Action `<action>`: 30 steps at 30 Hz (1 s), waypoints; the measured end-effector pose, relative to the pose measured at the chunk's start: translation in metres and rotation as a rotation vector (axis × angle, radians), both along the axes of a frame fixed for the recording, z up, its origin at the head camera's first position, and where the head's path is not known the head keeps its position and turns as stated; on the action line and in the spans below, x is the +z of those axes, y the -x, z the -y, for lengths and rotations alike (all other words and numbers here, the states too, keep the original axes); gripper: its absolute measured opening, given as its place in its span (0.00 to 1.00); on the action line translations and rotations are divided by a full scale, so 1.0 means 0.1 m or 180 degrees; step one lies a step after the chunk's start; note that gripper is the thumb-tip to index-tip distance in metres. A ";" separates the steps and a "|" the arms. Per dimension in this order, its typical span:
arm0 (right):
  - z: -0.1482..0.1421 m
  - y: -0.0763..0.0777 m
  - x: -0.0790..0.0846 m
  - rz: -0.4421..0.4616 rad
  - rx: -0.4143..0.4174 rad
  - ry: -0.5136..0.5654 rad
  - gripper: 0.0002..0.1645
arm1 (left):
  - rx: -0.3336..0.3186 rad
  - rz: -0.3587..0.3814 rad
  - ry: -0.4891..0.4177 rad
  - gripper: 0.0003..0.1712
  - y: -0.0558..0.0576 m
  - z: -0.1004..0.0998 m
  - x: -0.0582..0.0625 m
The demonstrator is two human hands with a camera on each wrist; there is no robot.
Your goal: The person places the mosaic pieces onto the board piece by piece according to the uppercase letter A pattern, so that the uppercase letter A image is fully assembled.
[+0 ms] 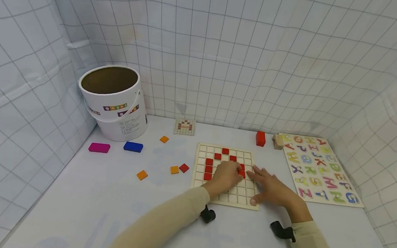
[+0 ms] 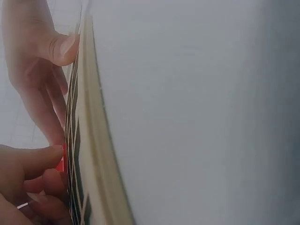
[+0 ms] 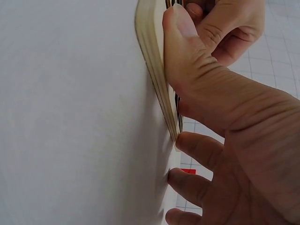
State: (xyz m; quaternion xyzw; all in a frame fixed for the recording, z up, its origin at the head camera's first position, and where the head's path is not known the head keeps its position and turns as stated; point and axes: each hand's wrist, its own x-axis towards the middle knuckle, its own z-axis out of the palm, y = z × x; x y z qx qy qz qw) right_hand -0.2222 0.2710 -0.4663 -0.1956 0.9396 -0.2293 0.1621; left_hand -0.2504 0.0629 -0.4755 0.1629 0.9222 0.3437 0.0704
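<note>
Sheeting (image 1: pixel 224 56), white with thin grid lines, stood behind the white surface (image 1: pixel 76 196) and to both sides of it. Bucket (image 1: pixel 111 102) was at back left, white, mouth up, handle hanging across its front. Letter board (image 1: pixel 345 203) lay flat on the right, coloured letters in rows. Grid board (image 1: pixel 241 198) lay flat near centre, pale, with red tiles (image 1: pixel 208 169) in a rough arch: one at the top, slopes either side, short columns below.

Both hands were at the grid board. Left hand (image 1: pixel 227 176) reached in over it from the near side, thumb and index pinching a red tile (image 1: pixel 242 174) at the arch's right column; couldn't tell if that tile was fully seated. Right hand (image 1: pixel 273 189) was at the right edge, fingers spread, thumb on the near right corner.

Card (image 1: pixel 185 127) with a small printed pattern lay at the back. Magenta block (image 1: pixel 99 148) and blue block (image 1: pixel 133 146) were in front of the bucket. Red block (image 1: pixel 260 138) and wooden block (image 1: pixel 278 142) were at back right, wooden one by the letter board's far left corner. Smallest: three orange tiles (image 1: pixel 142 175) left of the grid board, one just beside a loose red tile (image 1: pixel 184 168).
</note>
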 end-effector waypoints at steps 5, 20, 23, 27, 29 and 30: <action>0.01 0.01 0.00 0.0048 -0.0020 -0.0014 0.65 | -0.0014 0.0027 -0.0166 0.14 -0.07 0.16 0.13; 0.02 -0.02 0.06 0.0125 -0.0052 -0.0106 0.66 | 0.0569 0.0382 0.0025 0.19 0.13 1.75 0.19; 0.02 -0.02 0.07 0.0110 -0.0045 -0.0103 0.66 | 0.0448 0.0464 0.0213 0.18 0.15 1.83 0.15; 0.03 -0.02 0.06 0.0112 -0.0067 -0.0093 0.65 | 0.0402 0.0468 0.0338 0.15 0.15 1.84 0.14; 0.04 -0.02 0.06 0.0104 -0.0067 -0.0102 0.65 | 0.0351 0.0432 0.0362 0.14 0.15 1.85 0.14; 0.04 -0.02 0.06 0.0099 -0.0065 -0.0108 0.65 | 0.0320 0.0427 0.0370 0.13 0.15 1.85 0.14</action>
